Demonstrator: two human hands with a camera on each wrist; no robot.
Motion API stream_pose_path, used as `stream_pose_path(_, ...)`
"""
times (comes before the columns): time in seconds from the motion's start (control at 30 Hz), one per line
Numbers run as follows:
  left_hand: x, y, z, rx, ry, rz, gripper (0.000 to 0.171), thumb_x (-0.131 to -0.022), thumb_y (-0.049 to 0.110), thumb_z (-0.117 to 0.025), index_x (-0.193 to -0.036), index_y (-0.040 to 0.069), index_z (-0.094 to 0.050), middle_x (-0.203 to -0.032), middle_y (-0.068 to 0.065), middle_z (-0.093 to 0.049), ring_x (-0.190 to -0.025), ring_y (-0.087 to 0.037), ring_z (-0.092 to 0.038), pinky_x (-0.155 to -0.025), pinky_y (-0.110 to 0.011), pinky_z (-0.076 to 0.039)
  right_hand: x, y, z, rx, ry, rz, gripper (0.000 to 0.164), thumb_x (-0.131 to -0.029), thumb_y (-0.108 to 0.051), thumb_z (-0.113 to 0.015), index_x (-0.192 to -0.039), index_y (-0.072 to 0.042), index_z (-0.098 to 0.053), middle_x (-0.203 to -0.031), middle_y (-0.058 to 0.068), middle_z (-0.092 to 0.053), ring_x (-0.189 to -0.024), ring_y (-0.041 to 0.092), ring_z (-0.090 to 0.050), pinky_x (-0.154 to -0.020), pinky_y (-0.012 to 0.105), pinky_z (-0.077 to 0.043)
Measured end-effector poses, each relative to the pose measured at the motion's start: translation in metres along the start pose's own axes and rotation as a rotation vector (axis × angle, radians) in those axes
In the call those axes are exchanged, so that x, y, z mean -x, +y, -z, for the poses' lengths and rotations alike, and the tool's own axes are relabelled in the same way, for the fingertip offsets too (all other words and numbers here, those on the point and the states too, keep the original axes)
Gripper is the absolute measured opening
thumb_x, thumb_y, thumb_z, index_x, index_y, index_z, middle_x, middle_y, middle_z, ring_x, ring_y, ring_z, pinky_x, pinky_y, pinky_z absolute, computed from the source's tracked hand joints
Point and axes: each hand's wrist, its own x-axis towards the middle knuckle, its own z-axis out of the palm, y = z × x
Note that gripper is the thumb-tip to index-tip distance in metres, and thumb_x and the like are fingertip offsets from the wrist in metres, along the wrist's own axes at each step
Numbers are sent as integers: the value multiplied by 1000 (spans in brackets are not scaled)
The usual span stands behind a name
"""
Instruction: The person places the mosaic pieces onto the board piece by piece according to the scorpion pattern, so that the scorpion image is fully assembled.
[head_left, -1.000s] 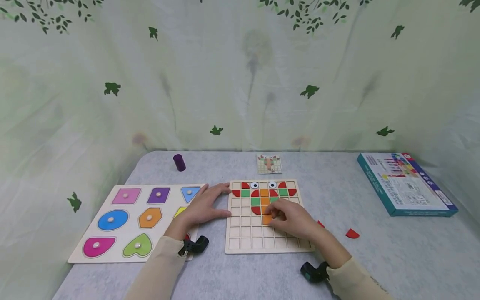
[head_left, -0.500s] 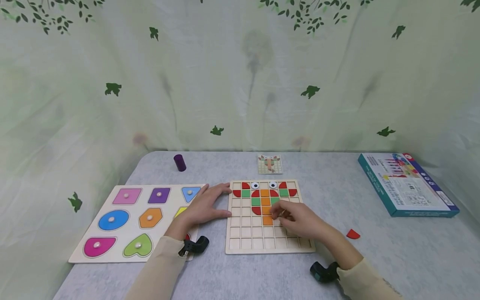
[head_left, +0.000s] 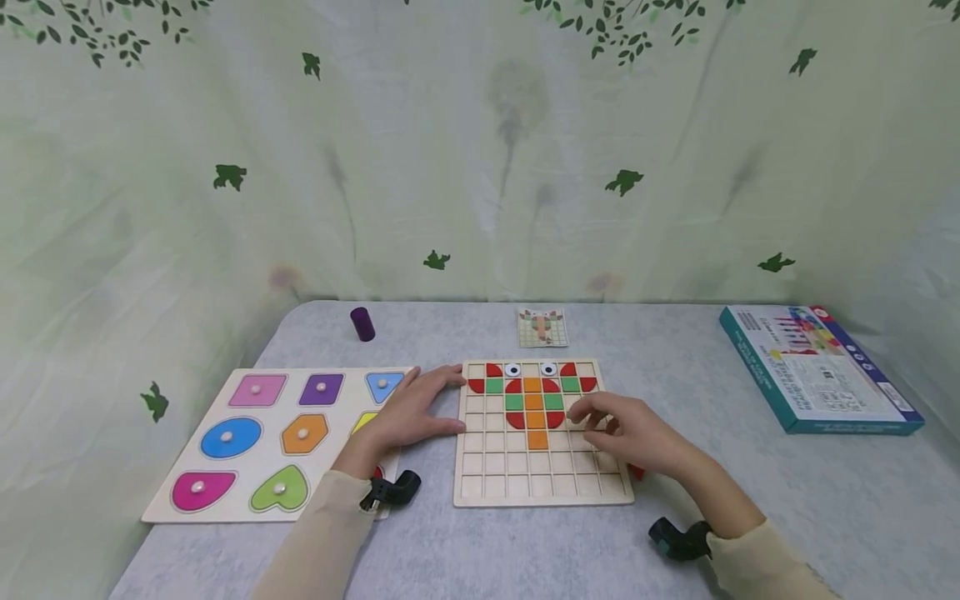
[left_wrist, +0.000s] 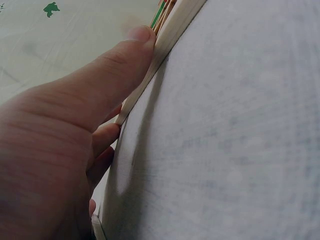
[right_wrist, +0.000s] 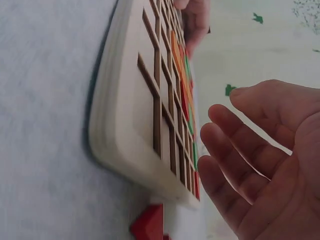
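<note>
A wooden grid board (head_left: 495,487) lies flat on the table. Coloured tiles fill some of its upper cells, among them a column of orange squares (head_left: 537,439), green squares (head_left: 513,402) and two eye tiles (head_left: 549,369). My left hand (head_left: 408,417) rests at the board's left edge, its thumb (left_wrist: 122,60) and fingers touching the rim. Over the board's right side hovers my right hand (head_left: 630,429); its fingers (right_wrist: 220,140) are loosely bent, with nothing between them. Left of those fingertips, a rounded red tile (head_left: 555,419) sits in its cell. Loose red pieces (right_wrist: 150,222) lie beside the board, partly hidden in the head view.
A small pattern card (head_left: 543,327) lies behind the board. To the left is a knobbed shape puzzle (head_left: 341,467), partly under my left forearm. A dark purple cylinder (head_left: 362,324) stands at the back left, and a flat teal-edged box (head_left: 821,371) lies at the right.
My right hand has moved right, away from the orange column, uncovering the red tile in the cell beside it. Its forearm now covers the loose red piece. My left hand stays put.
</note>
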Motion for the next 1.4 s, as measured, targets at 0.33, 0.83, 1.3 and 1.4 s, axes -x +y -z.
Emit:
stream_pose_path(0.33,-1,3,0,-4,-5,-1,70,-82,52,-77,-141,22,-53,-161,4,-39,-152,-20,-32,-128,-54,-5,13,21,21,25,6,-93,25,-91,-13,-71,-116,-15,-66,-110,1,-67,-92,15,-58,-76,22,-54)
stream_pose_path(0.83,-3,0,-3,-9,-7,11,71,-82,53,-77,-141,23,-53,-161,5,-39,-152,-19,-30,-129,-52,-4,40,64,55,88,-28,-118,33,-89,-23,-76,-120,-22,-67,-114,-2,-64,-92,13,-55,-73,19,-53)
stream_pose_path(1.3,0,-1,0,0,-2,15,71,-82,51,-78,-141,22,-53,-161,4,-39,-152,-19,-31,-129,-52,-3,66,88,73,6,-136,-206,32,-85,-30,-79,-114,-21,-68,-99,3,-54,-80,12,-48,-60,21,-42)
stream_pose_path(1.4,0,0,0,4,-4,13,71,-82,51,-78,-141,22,-53,-161,4,-39,-152,-19,-31,-129,-52,-3,70,93,76,0,-157,-185,31,-84,-30,-79,-113,-21,-69,-97,4,-53,-78,12,-48,-59,22,-40)
